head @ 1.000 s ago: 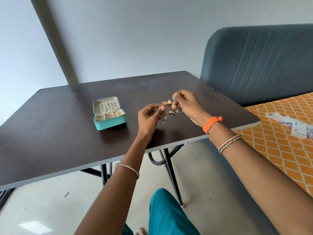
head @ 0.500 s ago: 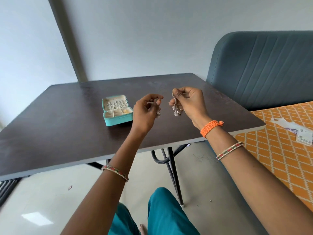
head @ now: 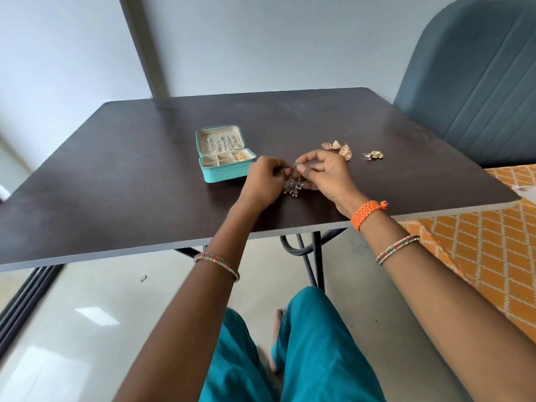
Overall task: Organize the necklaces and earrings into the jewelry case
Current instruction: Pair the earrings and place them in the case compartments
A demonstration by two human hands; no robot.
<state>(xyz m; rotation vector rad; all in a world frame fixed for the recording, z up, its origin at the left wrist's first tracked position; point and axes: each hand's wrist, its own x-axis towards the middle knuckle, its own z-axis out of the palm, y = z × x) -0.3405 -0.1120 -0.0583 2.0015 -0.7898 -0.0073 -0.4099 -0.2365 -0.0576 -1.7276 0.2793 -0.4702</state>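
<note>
no text, label or number is legible anywhere here.

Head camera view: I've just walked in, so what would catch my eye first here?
Probably the two hands meeting over the middle of the dark table: the left hand and right hand pinch a silvery dangling earring between them. Just to their left sits an open teal jewelry case with pieces already inside. Beyond the right hand, gold-coloured earrings lie loose on the tabletop.
</note>
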